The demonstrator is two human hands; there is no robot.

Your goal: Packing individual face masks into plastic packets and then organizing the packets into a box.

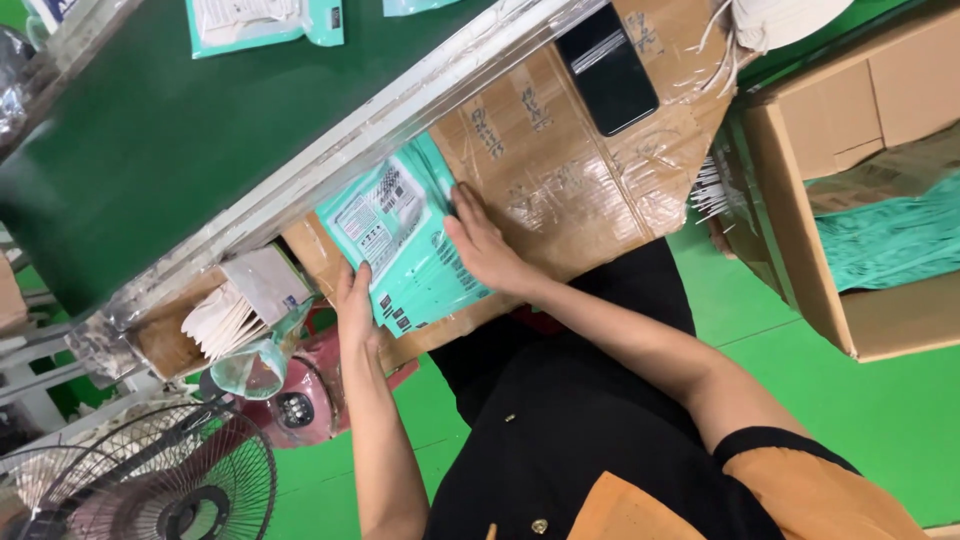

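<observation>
Both your hands are on the stack of teal flat packets [405, 240], which lies on the taped cardboard work surface [560, 170], its far edge tucked just under the metal rail of the green conveyor [150, 140]. Your left hand [355, 305] cups the stack's left near edge, fingers curled against it; your right hand [485, 245] lies flat and spread, pressing the right edge. Neither hand is closed around anything.

Judging by their look, these packets are light, thin and floppy, with glossy film that will likely slide sheet on sheet. Squeeze the stack from opposite edges, as you are placed now, or pinch through its full thickness at a corner; a grip on the top sheet alone would probably fan the pile. A black phone [605, 65] rests further right on the cardboard, well apart.
</observation>
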